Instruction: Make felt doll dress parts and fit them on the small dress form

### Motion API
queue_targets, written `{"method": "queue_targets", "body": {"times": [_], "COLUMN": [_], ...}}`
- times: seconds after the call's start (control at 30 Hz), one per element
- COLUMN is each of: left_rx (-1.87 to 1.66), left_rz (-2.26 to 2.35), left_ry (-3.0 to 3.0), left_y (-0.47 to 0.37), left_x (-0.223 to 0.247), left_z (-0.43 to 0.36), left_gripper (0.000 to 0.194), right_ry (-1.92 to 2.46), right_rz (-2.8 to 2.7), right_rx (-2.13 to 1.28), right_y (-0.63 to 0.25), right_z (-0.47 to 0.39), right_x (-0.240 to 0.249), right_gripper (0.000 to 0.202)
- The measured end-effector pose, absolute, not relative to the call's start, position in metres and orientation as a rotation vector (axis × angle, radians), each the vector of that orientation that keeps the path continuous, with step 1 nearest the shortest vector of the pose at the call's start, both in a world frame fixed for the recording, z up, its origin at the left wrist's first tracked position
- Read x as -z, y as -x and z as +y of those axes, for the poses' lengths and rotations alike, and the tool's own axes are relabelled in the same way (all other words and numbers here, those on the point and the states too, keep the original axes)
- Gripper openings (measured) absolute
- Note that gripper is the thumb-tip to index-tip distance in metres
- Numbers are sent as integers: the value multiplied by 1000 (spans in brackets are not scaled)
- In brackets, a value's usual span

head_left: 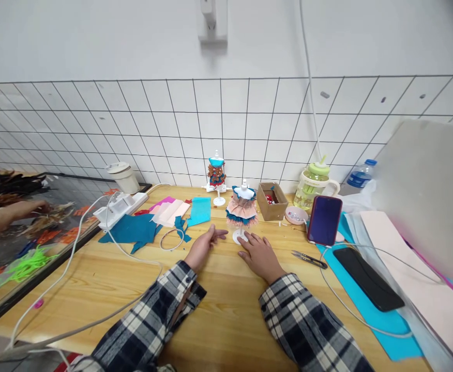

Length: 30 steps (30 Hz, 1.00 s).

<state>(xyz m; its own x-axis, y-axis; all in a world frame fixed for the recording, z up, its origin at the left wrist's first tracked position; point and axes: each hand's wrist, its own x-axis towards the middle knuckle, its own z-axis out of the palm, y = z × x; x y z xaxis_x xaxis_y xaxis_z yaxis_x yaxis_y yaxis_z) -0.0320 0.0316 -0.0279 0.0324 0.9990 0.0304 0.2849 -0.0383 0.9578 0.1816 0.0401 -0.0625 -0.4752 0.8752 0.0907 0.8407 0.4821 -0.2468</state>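
Note:
In front of me a small white dress form [239, 236] stands upright on its round base. It wears a paper dress [242, 211] in ruffled layers of light pink and teal, with a white and teal top. My right hand [261, 256] lies low on the table with its fingers apart, the fingertips at the right edge of the base. To the left of the base is my left hand [203, 248], its fingers stretched toward the stand and nothing in them. Behind stands a second dress form [219, 200] in a blue, brown and red dress.
Teal paper scraps [131, 230], pink sheets [172, 213] and a tape ring [171, 239] lie left. Right are a cardboard box [275, 209], thread snips [310, 259], a phone [325, 220] and a black case [368, 279]. Cables cross the table. Another person's hand [25, 209] reaches over feathers far left.

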Motion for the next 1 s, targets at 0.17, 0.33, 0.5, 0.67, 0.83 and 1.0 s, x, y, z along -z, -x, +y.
{"method": "queue_targets", "body": {"times": [0.17, 0.33, 0.5, 0.67, 0.83, 1.0], "left_rx": [-1056, -1099, -1166, -1221, -1248, -1279], "left_rz": [876, 899, 977, 1039, 1113, 1223], "left_ry": [-651, -486, -503, -591, -725, -833], "left_y": [8, 4, 10, 14, 14, 17], "left_x": [-8, -11, -8, -7, 0, -1], "left_z": [45, 52, 56, 58, 60, 62], "left_gripper": [34, 9, 7, 13, 22, 29], "right_ry": [1494, 1472, 1472, 1470, 1477, 1478], "right_rz": [-2532, -2519, -2517, -2513, -2514, -2514], "right_rx": [-248, -217, -222, -243, -250, -237], "right_y": [-182, -182, -182, -182, -182, -182], "right_z": [40, 39, 39, 40, 40, 40], "right_x": [63, 62, 62, 62, 61, 61], "right_gripper": [51, 50, 50, 49, 50, 49]}}
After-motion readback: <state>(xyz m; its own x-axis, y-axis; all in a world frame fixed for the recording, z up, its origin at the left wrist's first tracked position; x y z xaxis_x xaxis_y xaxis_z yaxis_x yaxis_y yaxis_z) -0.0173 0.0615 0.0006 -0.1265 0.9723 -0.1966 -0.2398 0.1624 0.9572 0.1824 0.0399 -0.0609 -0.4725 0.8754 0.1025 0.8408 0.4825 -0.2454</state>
